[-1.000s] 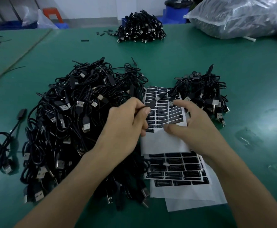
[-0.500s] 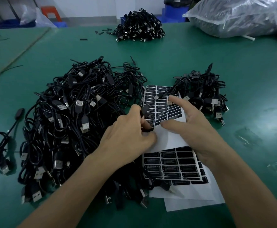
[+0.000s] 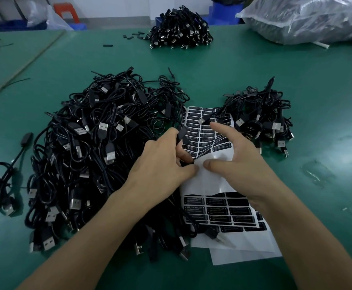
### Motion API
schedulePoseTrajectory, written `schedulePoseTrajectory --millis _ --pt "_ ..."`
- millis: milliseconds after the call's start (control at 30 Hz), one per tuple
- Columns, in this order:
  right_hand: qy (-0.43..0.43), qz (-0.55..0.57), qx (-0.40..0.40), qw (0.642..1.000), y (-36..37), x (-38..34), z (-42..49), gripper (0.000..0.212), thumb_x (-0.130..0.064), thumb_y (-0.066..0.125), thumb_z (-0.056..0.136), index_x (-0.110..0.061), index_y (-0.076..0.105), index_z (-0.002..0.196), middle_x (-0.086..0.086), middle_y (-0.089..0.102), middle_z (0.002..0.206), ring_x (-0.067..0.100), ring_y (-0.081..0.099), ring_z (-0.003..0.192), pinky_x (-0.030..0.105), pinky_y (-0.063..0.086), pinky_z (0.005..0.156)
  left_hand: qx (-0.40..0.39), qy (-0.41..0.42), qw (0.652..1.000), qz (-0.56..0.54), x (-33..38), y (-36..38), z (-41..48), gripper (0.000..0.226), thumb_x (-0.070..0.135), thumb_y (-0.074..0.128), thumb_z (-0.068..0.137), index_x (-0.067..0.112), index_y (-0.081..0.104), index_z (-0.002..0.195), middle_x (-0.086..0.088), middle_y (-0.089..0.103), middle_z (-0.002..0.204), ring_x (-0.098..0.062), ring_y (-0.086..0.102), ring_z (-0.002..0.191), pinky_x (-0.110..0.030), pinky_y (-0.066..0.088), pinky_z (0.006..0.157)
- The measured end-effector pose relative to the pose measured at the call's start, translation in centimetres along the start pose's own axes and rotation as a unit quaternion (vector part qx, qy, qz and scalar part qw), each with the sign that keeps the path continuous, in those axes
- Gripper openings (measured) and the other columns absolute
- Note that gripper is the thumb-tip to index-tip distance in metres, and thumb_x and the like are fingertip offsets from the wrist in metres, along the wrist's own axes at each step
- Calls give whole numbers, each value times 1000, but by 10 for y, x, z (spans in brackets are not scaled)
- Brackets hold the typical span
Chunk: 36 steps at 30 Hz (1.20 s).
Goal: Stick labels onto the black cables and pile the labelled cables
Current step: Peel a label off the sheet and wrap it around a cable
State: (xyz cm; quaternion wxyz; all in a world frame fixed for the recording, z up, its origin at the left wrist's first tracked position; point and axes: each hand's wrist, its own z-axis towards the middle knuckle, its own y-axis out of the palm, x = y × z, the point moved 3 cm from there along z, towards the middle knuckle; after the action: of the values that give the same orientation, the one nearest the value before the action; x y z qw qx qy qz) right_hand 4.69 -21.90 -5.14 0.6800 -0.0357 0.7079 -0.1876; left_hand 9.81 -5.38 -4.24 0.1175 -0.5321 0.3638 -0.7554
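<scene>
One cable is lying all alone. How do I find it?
Find the big cable pile on the green table. Just off its left edge lies the lone cable, loosely coiled. Only it sits by itself, with an oval box at its far end.

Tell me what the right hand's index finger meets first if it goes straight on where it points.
Probably the silver USB plug lying on the label sheet, just past the fingertip of the right hand; height is unclear, so it might pass over.
</scene>
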Motion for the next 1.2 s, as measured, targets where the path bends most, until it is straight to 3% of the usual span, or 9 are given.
schedulePoseTrajectory --millis 200,367,400,433,500,567,633,800,1200 --pt "15 -3 11 1000 0 0 0 77 -4 73 84 -45 45 142 -23 40 144 -5 30 125 11 25 84 4 15 1000 -3 -1 -1 1 46 22 81 77 34 37 74 24 71 79 1 64 67 -14 45 54" --pt "18 -43 24 999 -2 -3 -3 75 -6 71 81 -43 47 142 -27 43 129 -21 34 94 1 36 70 28 4 1000 8 0 -2 0 38 19 69 83 27 34 71 5 72 76 -17 64 68 -45 54 61" --pt "12 -71 28 997 -3 -5 -5 74 -8 71 80 -42 47 142 -25 46 127 -21 53 104 -1 40 63 43 -1 999 9 0 -3 1 36 18 67 83 24 33 72 -2 72 78 -23 63 68 -46 52 61" --pt "5 -100 36 994 -4 -7 -7 73 -12 72 79 -42 47 141 -22 49 121 -24 29 107 0 43 58 62 -5 998 3 0 -5 1 35 16 65 83 21 32 72 -8 71 79 -27 62 69 -46 50 61" --pt "10 -182 59 981 -8 -11 -12 73 -25 74 77 -49 44 139 -19 51 112 3 65 83 13 49 55 96 -23 994 -47 0 -10 2 35 12 64 82 19 31 72 -12 71 76 -33 62 68 -45 53 59" --pt "39 -307 91 946 -10 -14 -16 77 -45 78 73 -53 38 139 -10 44 113 10 46 89 34 46 70 111 -48 985 -124 -1 -15 3 36 11 65 79 20 31 73 -3 70 67 -28 67 62 -41 57 55" --pt "10 -383 147 912 -10 -20 -18 76 -52 80 71 -44 44 137 -4 33 112 17 36 104 33 37 74 110 -70 974 -186 -4 -18 5 36 14 67 76 21 31 73 1 68 62 -23 69 61 -32 55 54" --pt "-167 -304 185 920 15 -41 -27 20 -38 73 82 -22 67 91 -6 49 91 13 49 88 17 37 64 101 -74 964 -234 -4 -17 8 40 14 70 74 20 31 72 0 65 59 -17 69 62 -29 53 55" --pt "-133 -298 168 930 35 -36 -23 20 -37 67 91 -19 76 91 -1 61 82 19 57 89 36 46 69 96 -73 976 -178 4 -15 6 46 32 77 64 22 32 71 -21 68 76 -41 66 79 -59 56 74"
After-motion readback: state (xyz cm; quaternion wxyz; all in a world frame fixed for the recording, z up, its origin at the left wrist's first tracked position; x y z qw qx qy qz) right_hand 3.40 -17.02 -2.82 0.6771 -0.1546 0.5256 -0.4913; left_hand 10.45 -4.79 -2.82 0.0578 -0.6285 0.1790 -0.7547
